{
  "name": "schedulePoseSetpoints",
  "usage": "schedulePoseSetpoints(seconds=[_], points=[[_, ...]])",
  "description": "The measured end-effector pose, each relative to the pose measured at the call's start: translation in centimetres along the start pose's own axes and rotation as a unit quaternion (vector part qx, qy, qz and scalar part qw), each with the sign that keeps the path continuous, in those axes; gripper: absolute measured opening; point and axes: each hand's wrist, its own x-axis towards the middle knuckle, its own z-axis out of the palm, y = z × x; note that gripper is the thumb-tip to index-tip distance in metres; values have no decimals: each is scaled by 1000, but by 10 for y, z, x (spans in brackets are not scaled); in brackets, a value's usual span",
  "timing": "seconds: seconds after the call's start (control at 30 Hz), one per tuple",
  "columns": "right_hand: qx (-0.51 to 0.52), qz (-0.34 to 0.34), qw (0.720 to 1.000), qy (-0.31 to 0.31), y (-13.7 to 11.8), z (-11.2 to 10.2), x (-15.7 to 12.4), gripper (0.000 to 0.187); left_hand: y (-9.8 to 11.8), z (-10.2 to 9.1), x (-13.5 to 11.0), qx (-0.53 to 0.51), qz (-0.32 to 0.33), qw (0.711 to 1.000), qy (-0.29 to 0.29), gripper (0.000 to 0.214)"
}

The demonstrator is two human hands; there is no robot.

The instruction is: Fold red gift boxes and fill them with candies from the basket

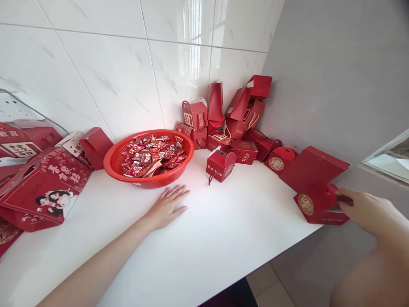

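Note:
My left hand (168, 207) lies flat on the white counter (204, 238) with its fingers stretched out, just in front of a red plastic basket (119, 158) filled with small red wrapped sweets (152, 155). My right hand (367, 211) is at the counter's right edge. Its fingers pinch the flap of an open red gift box (315, 187) with a gold round emblem. A small closed red box (220, 165) with a cord stands between the basket and that box.
A heap of red gift boxes (238, 123) fills the back corner against the tiled wall. Flat red paper bags (44, 187) and more boxes lie at the left. The counter ends at the right, above a tiled floor (265, 281).

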Motion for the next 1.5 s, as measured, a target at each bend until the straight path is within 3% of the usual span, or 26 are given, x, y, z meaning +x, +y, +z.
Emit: schedulePoseSetpoints(seconds=[0.07, 0.2, 0.3, 0.4, 0.47, 0.57, 0.63, 0.77, 0.97, 1.07, 1.23, 1.4, 1.5], points=[[26, 0, 998, -60, -40, -8, -7, 18, 0, 1, 0, -1, -1, 1000, -3, 57], [105, -154, 972, -141, -118, -21, -28, 23, 4, -3, 2, -10, -16, 999, -28, 57], [160, -314, 907, -232, -170, -28, -43, 28, 15, -28, 5, -30, -29, 996, -84, 58], [177, -466, 829, -255, -218, -34, -48, 29, 35, -77, 1, -78, -35, 990, -111, 45], [160, -528, 799, -239, -244, -40, -45, 26, 52, -114, -9, -105, -50, 992, -43, 43], [158, -539, 808, -179, -272, -55, -39, 25, 75, -157, -29, -41, -76, 994, 66, 41], [182, -537, 808, -161, -284, -66, -37, 25, 82, -170, -38, -14, -87, 989, 121, 39], [216, -580, 765, -178, -306, -69, -39, 21, 78, -163, -38, -13, -29, 992, 123, 31], [229, -642, 702, -207, -342, -30, -46, 22, 58, -137, -30, 4, -8, 999, 38, 22], [226, -641, 699, -222, -352, -14, -48, 25, 54, -133, -29, -12, -31, 999, 15, 33], [183, -623, 722, -239, -351, -8, -44, 23, 55, -138, -29, -41, -42, 998, -13, 24], [163, -634, 703, -276, -350, -7, -42, 25, 58, -138, -29, -17, -83, 996, -4, 9], [206, -644, 702, -225, -357, -1, -47, 22, 58, -132, -27, 19, -84, 996, 4, 7]])
